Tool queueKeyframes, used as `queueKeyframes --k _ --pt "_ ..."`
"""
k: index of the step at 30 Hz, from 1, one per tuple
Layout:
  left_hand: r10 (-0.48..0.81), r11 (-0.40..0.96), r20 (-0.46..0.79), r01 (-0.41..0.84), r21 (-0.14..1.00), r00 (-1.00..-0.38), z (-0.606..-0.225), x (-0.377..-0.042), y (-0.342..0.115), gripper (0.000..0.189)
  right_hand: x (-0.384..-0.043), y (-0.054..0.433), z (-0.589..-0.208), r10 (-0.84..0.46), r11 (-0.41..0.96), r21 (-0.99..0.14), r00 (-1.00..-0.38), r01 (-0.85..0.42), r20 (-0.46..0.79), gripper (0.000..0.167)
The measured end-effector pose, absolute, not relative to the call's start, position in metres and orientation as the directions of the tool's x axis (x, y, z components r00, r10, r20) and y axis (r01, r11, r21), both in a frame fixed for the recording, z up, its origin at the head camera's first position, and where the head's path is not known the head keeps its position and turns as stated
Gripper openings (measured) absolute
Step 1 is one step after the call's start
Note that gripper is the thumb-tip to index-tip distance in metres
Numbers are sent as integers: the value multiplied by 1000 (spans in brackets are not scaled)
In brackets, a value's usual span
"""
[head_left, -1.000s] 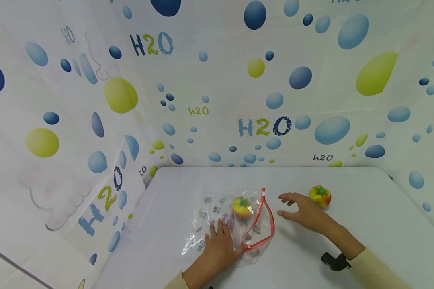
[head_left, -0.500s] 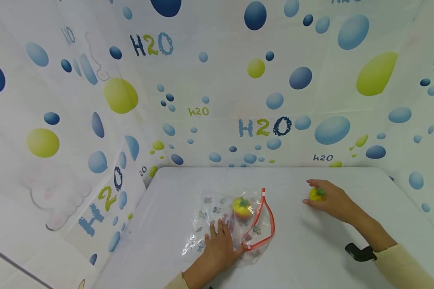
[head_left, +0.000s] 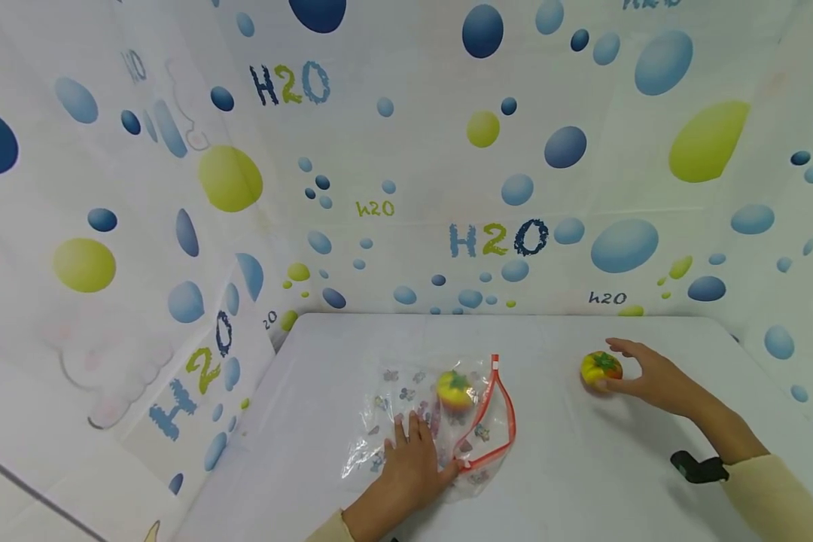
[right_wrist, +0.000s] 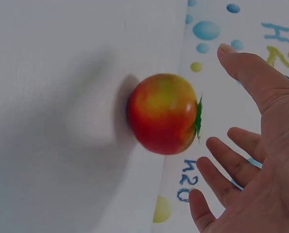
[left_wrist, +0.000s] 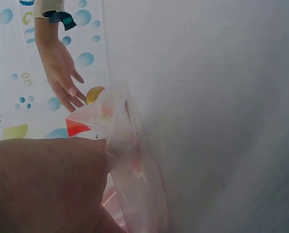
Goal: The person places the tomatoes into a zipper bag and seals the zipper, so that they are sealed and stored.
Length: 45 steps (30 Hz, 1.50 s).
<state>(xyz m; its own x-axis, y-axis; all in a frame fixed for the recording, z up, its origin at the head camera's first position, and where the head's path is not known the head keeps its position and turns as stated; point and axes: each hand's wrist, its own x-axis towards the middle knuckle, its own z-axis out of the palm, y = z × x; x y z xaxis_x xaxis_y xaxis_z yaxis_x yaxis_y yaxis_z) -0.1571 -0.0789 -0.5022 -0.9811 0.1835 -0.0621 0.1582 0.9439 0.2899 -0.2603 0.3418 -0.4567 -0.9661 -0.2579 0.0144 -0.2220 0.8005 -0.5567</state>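
My left hand (head_left: 412, 467) rests with spread fingers on a clear printed zip bag (head_left: 406, 391), its thumb at the red zip (head_left: 513, 423). The bag lies on its side with the mouth agape. Inside it sits a yellow toy tomato (head_left: 455, 391) with a green leafy top. Off to the right, a second toy tomato (head_left: 599, 369), red and yellow, stands on the table. My right hand (head_left: 660, 388) is just right of this one, fingers and thumb apart, holding nothing. In the right wrist view a gap shows between the fingers and the loose tomato (right_wrist: 164, 114).
The white table (head_left: 549, 467) backs onto a wall sheet (head_left: 406, 233) printed with blue and green drops and H2O lettering. On my right wrist sits a black strap mount (head_left: 699, 467).
My right hand moved right from beside the bag to the loose tomato, had its fingers around it half a second ago, and now stands back from it. The left hand has stayed put.
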Motion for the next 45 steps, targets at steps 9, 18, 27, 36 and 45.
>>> queueKeyframes --k 9,18,27,36,45 --pt "185 948 -73 158 277 -980 -502 -158 -78 99 -261 361 -471 -241 803 -571 -969 -171 -48 89" --pt "186 947 -60 163 276 -981 -502 -157 -78 99 -263 369 -480 -227 806 -575 -971 -145 -74 85" --pt "188 946 -59 165 278 -980 -502 -157 -79 99 -263 371 -484 -238 790 -600 -966 -128 -106 85" --pt "184 948 -64 160 276 -981 -505 -158 -79 100 -266 370 -489 -231 792 -598 -967 -125 -104 86" --pt "184 942 -79 153 297 -980 -504 -156 -79 100 -267 372 -493 -205 802 -589 -972 -102 -112 86"
